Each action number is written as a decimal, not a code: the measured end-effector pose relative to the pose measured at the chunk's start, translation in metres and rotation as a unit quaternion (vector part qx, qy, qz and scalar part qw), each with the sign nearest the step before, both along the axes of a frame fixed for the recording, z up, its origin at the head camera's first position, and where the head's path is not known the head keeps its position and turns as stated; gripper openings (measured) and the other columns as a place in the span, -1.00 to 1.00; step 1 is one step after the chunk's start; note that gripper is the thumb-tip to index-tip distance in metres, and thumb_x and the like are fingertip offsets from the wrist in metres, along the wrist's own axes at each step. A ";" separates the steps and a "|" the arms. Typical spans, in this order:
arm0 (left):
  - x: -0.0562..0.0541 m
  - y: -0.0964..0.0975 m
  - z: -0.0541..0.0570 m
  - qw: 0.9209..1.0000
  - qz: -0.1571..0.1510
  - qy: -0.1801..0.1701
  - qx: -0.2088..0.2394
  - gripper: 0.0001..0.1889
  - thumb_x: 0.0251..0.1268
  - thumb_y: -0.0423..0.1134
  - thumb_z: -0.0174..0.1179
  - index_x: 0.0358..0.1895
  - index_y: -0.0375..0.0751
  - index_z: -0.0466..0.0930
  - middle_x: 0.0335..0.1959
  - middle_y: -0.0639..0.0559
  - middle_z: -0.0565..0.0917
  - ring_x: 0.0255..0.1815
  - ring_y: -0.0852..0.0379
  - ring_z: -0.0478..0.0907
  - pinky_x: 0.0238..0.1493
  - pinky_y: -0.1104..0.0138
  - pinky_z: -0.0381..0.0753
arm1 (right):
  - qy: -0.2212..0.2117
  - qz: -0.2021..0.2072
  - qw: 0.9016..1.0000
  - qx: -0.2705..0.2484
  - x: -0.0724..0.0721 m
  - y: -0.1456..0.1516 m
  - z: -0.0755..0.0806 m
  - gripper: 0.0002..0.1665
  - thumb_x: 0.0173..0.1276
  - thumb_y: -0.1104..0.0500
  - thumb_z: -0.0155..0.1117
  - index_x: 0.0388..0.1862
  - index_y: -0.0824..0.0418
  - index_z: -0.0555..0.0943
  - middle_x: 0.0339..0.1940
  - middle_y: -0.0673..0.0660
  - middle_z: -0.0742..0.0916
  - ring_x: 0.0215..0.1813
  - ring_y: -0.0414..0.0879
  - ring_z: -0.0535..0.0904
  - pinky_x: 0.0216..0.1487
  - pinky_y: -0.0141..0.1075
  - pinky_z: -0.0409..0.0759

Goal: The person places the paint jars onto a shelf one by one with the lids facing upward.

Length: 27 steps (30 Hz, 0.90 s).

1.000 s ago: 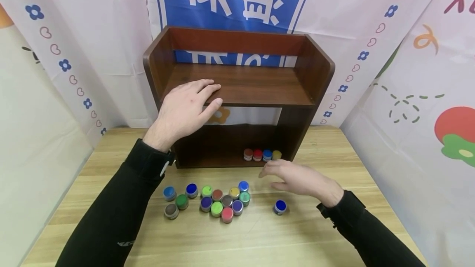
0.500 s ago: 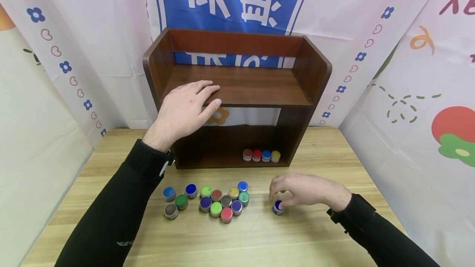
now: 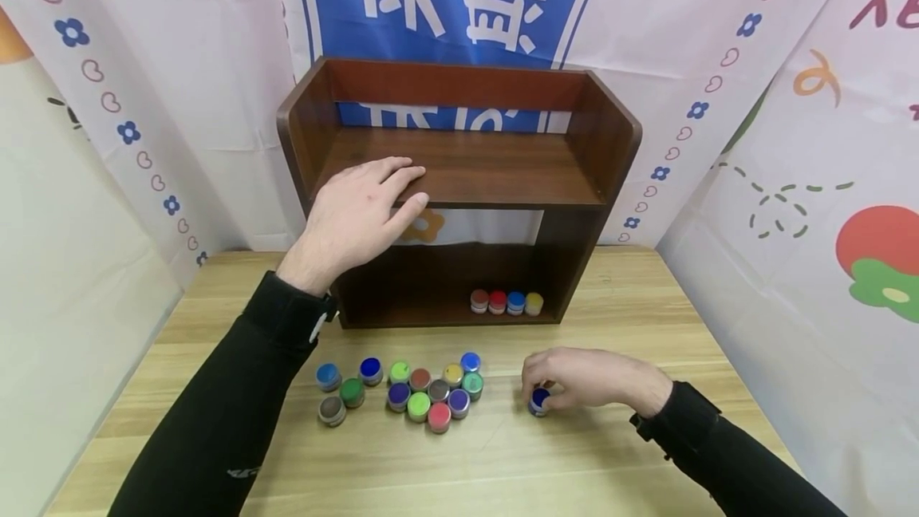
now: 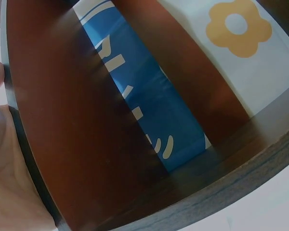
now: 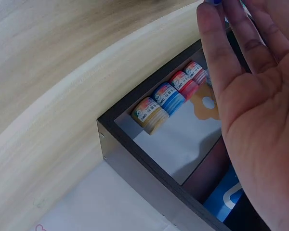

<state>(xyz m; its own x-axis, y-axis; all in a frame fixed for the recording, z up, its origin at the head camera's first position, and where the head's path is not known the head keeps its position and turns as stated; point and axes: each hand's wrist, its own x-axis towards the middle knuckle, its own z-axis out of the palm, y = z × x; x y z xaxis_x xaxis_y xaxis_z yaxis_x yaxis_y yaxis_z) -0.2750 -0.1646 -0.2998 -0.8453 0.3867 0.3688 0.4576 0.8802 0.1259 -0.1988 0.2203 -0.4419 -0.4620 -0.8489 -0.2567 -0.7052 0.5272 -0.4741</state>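
My left hand rests on the upper board of a dark brown wooden shelf, fingers relaxed and thumb at its front edge. In the left wrist view only part of that hand shows beside the board. My right hand pinches a small dark blue paint jar between fingers and thumb, low at the table in front of the shelf's right end. The right wrist view shows that hand's fingers and palm, with just a bit of blue at the top edge.
Several paint jars in mixed colours stand grouped on the wooden table, left of my right hand. On the lower shelf, a row of several jars, brown, red, blue and yellow, stands toward the right side. Printed cloth surrounds the table.
My right hand has moved back from near the lower shelf toward the table's front and taken hold of the dark blue paint jar. The left hand has stayed in place.
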 end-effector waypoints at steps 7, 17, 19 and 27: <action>0.000 0.001 0.001 1.000 -0.002 0.003 -0.001 -0.30 0.95 0.30 -0.12 0.80 -0.01 0.50 0.83 -0.16 0.51 0.85 -0.27 0.46 0.86 -0.29 0.45 | 0.044 -0.062 0.997 -0.018 0.001 -0.004 -0.004 -0.82 0.59 0.29 0.61 0.07 0.08 0.91 0.06 -0.06 0.87 0.11 -0.18 0.81 0.23 -0.28 0.88; 0.000 0.000 0.001 1.000 0.000 0.000 -0.001 -0.30 0.94 0.31 -0.12 0.80 0.00 0.50 0.83 -0.16 0.51 0.85 -0.27 0.46 0.86 -0.30 0.45 | 0.092 -0.088 0.992 -0.022 0.001 -0.004 -0.009 -0.84 0.61 0.26 0.60 0.08 0.09 0.89 0.06 -0.02 0.86 0.07 -0.18 0.78 0.17 -0.25 0.88; 0.000 0.000 0.001 1.000 0.000 0.000 -0.001 -0.30 0.94 0.31 -0.12 0.80 0.00 0.50 0.83 -0.16 0.51 0.85 -0.27 0.47 0.86 -0.29 0.45 | 0.096 -0.082 0.992 -0.022 0.000 -0.002 -0.010 -0.83 0.60 0.26 0.61 0.09 0.09 0.88 0.08 -0.02 0.86 0.09 -0.16 0.79 0.20 -0.24 0.88; 0.000 0.000 0.000 1.000 0.001 -0.002 -0.003 -0.30 0.94 0.31 -0.11 0.80 0.00 0.50 0.83 -0.16 0.51 0.84 -0.27 0.47 0.86 -0.30 0.46 | 0.100 -0.077 0.992 -0.026 0.002 0.000 -0.012 -0.74 0.51 0.32 0.66 0.10 0.10 0.91 0.10 -0.02 0.87 0.15 -0.15 0.81 0.24 -0.24 0.89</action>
<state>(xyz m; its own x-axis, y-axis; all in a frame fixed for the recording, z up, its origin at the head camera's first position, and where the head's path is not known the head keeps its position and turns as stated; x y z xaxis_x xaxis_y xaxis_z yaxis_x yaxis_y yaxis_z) -0.2749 -0.1645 -0.2999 -0.8476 0.3866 0.3635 0.4546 0.8824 0.1216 -0.1963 0.2205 -0.4543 -0.6236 -0.7747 -0.1045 -0.7014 0.6136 -0.3627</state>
